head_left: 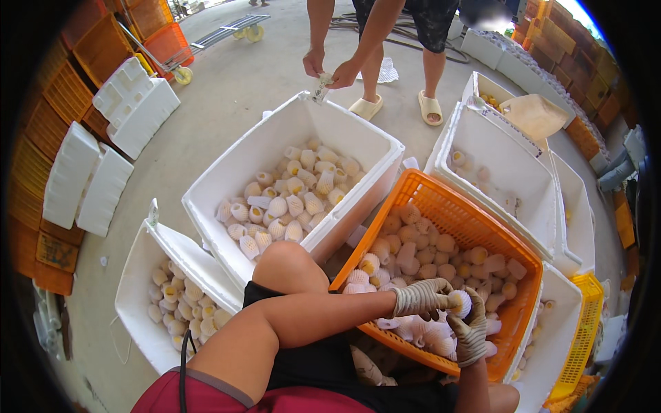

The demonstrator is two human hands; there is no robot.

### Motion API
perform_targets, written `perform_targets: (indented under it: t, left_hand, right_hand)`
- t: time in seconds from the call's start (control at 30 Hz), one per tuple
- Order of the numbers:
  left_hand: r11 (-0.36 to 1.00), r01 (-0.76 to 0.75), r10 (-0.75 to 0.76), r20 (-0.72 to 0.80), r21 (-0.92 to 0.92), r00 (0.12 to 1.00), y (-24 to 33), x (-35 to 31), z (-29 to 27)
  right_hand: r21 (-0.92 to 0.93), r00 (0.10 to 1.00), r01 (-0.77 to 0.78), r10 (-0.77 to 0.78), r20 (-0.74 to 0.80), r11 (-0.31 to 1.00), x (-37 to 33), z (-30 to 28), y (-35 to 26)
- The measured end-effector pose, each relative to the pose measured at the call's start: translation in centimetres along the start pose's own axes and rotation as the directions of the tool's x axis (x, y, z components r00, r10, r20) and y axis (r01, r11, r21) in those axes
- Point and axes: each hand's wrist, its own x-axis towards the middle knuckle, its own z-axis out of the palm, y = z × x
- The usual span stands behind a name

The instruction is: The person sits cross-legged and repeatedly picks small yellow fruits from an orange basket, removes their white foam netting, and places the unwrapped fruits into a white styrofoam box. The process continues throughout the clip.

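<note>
Both my hands wear pale knit gloves and meet over the orange crate (441, 184). Between them is a yellow-orange fruit in a white foam net sleeve (460, 303). My left hand (421, 300) pinches its left side, while my right hand (471, 336) curls around it from the right and below. Heaped in the crate beneath are many sleeved fruits (413, 237) and some pale, loose-looking foam sleeves (420, 330). The kind of fruit cannot be made out.
A large white foam box (206, 199) of sleeved fruit stands ahead-left, a smaller one (134, 303) at left. More foam boxes (509, 165) and a yellow crate (585, 310) line the right. Another person's hands (330, 72) hold a small printed strip. A trolley (220, 34) stands far left.
</note>
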Motion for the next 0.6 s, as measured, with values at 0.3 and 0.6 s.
perform_targets:
  t: [0.3, 0.6]
  left_hand:
    - [0.818, -0.476, 0.484, 0.062, 0.323, 0.873, -1.7, 0.6, 0.8]
    - [0.633, -0.451, 0.579, 0.002, 0.630, 0.815, -5.2, 2.2, -0.9]
  right_hand:
    - [-0.042, 0.982, -0.177, 0.180, 0.060, 0.983, -0.3, -1.0, -0.1]
    - [0.288, 0.975, -0.223, 0.217, 0.052, 0.931, 0.1, 1.0, -0.4]
